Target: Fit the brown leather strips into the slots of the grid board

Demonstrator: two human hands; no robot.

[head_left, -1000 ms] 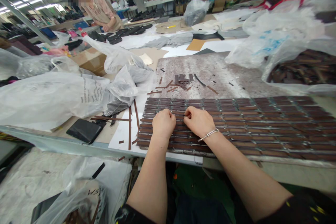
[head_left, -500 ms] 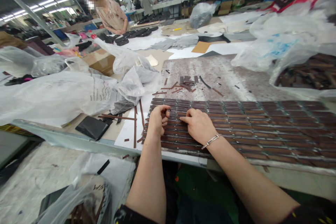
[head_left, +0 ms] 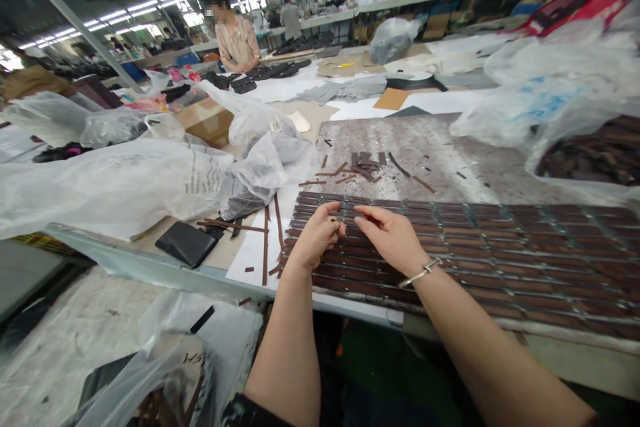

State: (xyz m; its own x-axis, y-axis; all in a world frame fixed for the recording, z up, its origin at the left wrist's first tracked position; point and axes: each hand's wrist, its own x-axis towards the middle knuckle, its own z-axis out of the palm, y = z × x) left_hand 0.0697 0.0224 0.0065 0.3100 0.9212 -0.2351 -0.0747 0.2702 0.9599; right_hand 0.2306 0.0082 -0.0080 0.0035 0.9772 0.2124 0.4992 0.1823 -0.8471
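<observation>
Rows of short brown strips (head_left: pixel 480 260) lie close together across the worktable. Over the left end of these rows, my left hand (head_left: pixel 320 233) has its fingers curled and thumb near the forefinger. Something small and dark seems to show among those fingers, too small to name. Just to its right is my right hand (head_left: pixel 387 237), wearing a metal bracelet (head_left: pixel 421 273) at the wrist. Its thumb and forefinger point left and come near each other over the strips; what lies between them cannot be made out. A small gap separates the two hands.
Loose strip pieces (head_left: pixel 367 163) lie on a stained board (head_left: pixel 450 160) behind the rows. A clear bag of brown strips (head_left: pixel 595 153) stands at the right. Plastic bags (head_left: pixel 115 173), a black flat object (head_left: pixel 186 243) and long strips (head_left: pixel 265 247) are at left. Another person (head_left: pixel 237 43) stands farther back.
My left hand has shifted slightly right and turned. The right hand has drawn its pointing forefinger back up and brought thumb and forefinger nearer together. The whole view has swung a little left.
</observation>
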